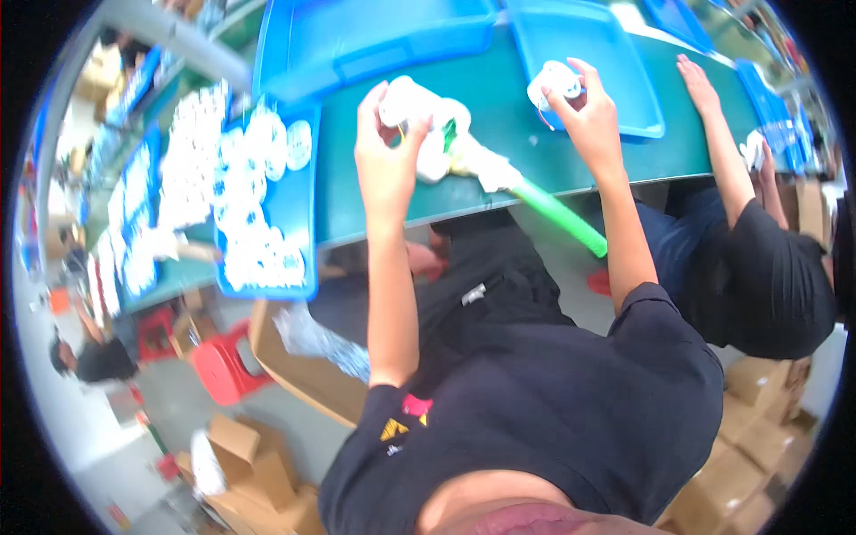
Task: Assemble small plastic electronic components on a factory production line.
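Note:
At the far side of the green table, my left hand [388, 160] is closed around a white rounded plastic part [408, 100]. Beside it lie more white rounded pieces [453, 120] with a bit of green showing between them. A bright green handle [563, 220], wrapped in white material at its far end, slants from these pieces past the table's front edge. To the right, my right hand [588, 120] pinches a small white round part [555, 83] over the near left portion of a blue tray [624, 85]. Fine details of both parts are blurred.
A blue tray [309, 209] packed with white round parts [254, 192] stands on the left. A large blue bin [415, 62] is at the back. Close on my right, a person's arm [727, 165] rests on the green table [352, 201]. Red stools [227, 361] and cardboard boxes [259, 459] sit below.

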`<state>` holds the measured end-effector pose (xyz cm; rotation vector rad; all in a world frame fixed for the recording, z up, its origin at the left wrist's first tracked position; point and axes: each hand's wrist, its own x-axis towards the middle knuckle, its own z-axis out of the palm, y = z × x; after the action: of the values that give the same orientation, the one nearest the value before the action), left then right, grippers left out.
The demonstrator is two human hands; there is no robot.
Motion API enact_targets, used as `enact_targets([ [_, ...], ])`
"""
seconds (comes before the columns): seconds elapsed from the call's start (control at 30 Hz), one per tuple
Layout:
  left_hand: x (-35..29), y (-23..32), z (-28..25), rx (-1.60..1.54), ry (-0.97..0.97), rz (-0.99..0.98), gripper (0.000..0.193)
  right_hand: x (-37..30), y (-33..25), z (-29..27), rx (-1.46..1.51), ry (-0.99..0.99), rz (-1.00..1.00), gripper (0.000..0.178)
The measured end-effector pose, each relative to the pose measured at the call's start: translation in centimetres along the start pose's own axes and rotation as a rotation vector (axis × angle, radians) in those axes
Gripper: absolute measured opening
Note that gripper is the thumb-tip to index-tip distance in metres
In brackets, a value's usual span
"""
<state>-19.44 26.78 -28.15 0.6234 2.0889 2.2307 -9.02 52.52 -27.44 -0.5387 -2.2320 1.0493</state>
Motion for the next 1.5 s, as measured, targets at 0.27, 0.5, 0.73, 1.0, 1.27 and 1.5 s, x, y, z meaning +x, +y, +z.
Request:
enact_targets([
  [0.27, 4.5, 2.5, 14.7, 0.248, -0.368, 0.269, 0.065, 3.3, 9.5, -11.2, -0.442, 0.590, -0.065, 0.053],
  [0.5, 7.3, 2.5, 29.5, 0.295, -0.574, 0.453, 0.062, 5.7, 13.6, -15.2, -0.431, 0.629, 0.020, 0.052],
  [0.73, 7.6, -3.0, 40.2, 0.345, -0.659, 0.747, 0.064, 6.2, 16.8, -17.1, -0.426, 0.606, 0.031, 0.054],
  [1.0, 8.4, -8.8, 43.5, 0.626, -0.791, 0.731, 0.094, 6.1, 22.0, -15.8, -0.560, 0.472, 0.069, 0.076],
  [1.27, 11.0, -4.0, 35.7, 0.573, -0.832, 0.608, 0.087, 5.9, 23.6, -15.0, -0.330, 0.411, -0.064, 0.032],
  [1.5, 15.5, 1.6, 16.5, 0.484, -1.050, 0.144, 0.045, 0.6, 20.4, -12.8, -0.788, 0.431, 0.102, 0.064],
])
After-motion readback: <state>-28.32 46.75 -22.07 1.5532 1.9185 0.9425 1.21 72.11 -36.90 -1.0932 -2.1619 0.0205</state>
